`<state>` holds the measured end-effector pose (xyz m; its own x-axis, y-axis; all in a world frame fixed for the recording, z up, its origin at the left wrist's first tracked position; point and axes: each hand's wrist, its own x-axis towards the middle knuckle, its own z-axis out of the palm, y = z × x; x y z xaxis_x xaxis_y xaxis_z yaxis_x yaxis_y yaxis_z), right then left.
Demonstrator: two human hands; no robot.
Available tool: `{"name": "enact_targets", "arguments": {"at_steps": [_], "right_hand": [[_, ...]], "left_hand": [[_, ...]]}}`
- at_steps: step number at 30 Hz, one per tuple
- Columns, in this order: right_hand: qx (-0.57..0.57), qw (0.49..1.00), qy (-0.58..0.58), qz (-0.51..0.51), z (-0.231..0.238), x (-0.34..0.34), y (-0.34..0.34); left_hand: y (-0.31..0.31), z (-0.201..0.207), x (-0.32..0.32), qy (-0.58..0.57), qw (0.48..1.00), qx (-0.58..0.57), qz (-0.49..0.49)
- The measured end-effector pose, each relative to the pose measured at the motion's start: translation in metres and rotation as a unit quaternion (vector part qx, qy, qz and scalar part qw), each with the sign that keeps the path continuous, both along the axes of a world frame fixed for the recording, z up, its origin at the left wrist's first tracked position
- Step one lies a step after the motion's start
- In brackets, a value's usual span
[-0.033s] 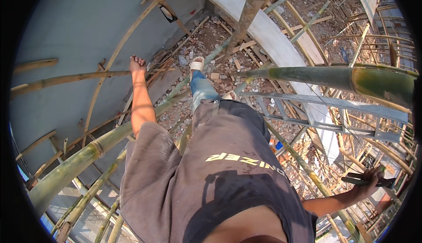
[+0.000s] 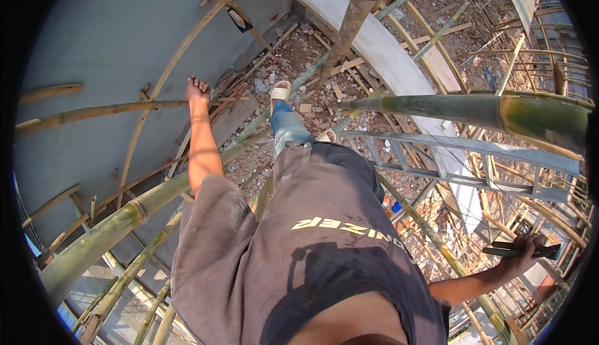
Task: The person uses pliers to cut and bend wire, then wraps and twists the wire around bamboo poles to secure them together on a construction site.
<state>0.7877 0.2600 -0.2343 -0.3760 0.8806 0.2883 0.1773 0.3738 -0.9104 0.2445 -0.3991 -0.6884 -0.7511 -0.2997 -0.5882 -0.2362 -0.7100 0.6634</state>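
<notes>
My left arm reaches out along the grey wall. My left hand (image 2: 198, 89) has its fingers curled closed beside a thin bamboo pole (image 2: 106, 113) that crosses the wall; whether anything lies inside the fingers is hidden. Far out to the right, my right hand (image 2: 526, 249) is wrapped round a dark two-pronged hand tool (image 2: 499, 251). Two narrow dark bars stick out on one side of the fist and a dark green end on the other. The exact kind of tool does not show.
Thick green bamboo poles (image 2: 430, 104) cross at both sides. A grey metal ladder (image 2: 449, 142) slants at the right, before a curved pale concrete edge (image 2: 399, 64). Below my sandalled feet lies rubble (image 2: 274, 64) with loose wood. A black-framed object (image 2: 238, 20) hangs by the wall (image 2: 118, 39).
My right hand has turned slightly and the tool's dark green end shows more plainly. My left hand has shifted a little to the right.
</notes>
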Motion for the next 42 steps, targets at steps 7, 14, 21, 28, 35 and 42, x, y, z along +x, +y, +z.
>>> {"name": "enact_targets", "arguments": {"at_steps": [7,14,21,28,35,42], "right_hand": [[-0.052,0.979,-0.193,0.047,-0.085,-0.112,-0.069],[-0.186,0.96,-0.129,0.166,-0.147,-0.211,-0.134],[-0.192,0.947,-0.116,0.23,-0.176,-0.266,-0.177],[-0.193,0.933,-0.136,0.271,-0.184,-0.279,-0.209],[-0.205,0.944,-0.082,0.244,-0.193,-0.277,-0.223],[-0.194,0.945,-0.069,0.254,-0.185,-0.277,-0.201]], "left_hand": [[0.082,0.078,0.016,0.096,0.988,0.091,-0.076],[0.147,0.156,0.053,0.221,0.941,0.216,-0.135],[0.213,0.201,0.095,0.27,0.909,0.269,-0.169],[0.25,0.22,0.129,0.22,0.922,0.265,-0.177],[0.267,0.208,0.143,0.209,0.942,0.19,-0.181],[0.26,0.22,0.146,0.238,0.916,0.116,-0.301]]}}
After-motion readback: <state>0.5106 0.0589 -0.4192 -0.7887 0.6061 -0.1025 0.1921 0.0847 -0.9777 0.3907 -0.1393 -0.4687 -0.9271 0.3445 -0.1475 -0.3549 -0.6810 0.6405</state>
